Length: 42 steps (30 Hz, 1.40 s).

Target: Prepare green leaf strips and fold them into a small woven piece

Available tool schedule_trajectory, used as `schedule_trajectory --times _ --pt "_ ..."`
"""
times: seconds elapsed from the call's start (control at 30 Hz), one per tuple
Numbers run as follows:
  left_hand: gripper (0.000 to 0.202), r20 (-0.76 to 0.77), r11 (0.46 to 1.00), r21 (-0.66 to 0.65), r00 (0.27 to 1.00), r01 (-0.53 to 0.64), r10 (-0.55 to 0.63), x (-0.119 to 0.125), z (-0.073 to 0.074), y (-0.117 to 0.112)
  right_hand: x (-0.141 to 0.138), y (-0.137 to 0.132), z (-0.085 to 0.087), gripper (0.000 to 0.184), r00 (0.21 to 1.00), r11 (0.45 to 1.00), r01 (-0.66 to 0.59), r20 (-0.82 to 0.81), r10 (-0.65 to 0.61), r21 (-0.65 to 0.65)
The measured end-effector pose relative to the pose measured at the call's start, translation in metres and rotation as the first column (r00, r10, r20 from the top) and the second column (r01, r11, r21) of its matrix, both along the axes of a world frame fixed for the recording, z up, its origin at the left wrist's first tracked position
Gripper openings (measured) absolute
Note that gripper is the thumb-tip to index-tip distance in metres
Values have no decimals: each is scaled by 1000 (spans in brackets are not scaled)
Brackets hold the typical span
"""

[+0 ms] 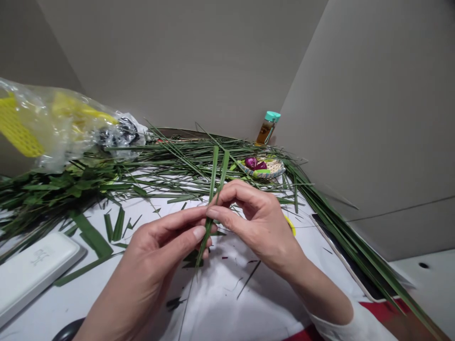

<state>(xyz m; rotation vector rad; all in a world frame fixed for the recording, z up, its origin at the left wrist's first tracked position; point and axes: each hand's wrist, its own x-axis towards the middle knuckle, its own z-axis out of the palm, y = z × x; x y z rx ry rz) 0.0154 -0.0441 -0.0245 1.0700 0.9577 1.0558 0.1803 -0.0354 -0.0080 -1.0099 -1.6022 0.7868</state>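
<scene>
A long green leaf strip (214, 170) is held above the white table cover (220, 303), in front of the small woven dish (265, 169) and a little to the left of it, on the side nearer to the person. The strip is pinched by the left hand (159, 251) between the thumb and the fingers, and its lower end hangs just below that hand. It is gripped as well by the right hand (259, 218), whose thumb and forefinger are closed on it right beside the left fingertips. Above the hands, two narrow blades of the strip rise side by side towards the far wall. Some purple pieces (254, 163) are seen inside the dish. Behind the dish, a bottle with a teal cap (268, 128) stands upright by the wall. A thick heap of long leaves (170, 158) is spread to the left of the dish, and more leaves run from its right side down towards the person. Far to the left of the dish lies a clear plastic bag (53, 128) with yellow things in it. Short cut leaf pieces (106, 227) and a flat white case (31, 270) are found to the left of the dish, nearer to the person.
</scene>
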Motion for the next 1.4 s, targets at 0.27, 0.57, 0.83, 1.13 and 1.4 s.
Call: schedule_trajectory --times 0.27,0.57,0.83,1.13,1.4 --pt "24 -63 999 42 998 -8 10 -2 -4 2 -1 -2 1 15 1000 1000 -3 25 3 19" --pt "21 39 990 -134 999 34 -29 0 9 -6 4 0 3 15 997 998 -68 35 68 -9" --pt "30 134 972 -215 989 98 -71 1 11 -2 7 3 0 13 980 975 -180 -113 166 -131" --pt "31 171 960 -268 985 78 -32 -3 7 -3 7 5 1 15 961 960 -237 -184 209 -150" --pt "30 123 958 -284 992 28 8 0 10 -3 7 4 3 15 965 960 -242 -142 222 -141"
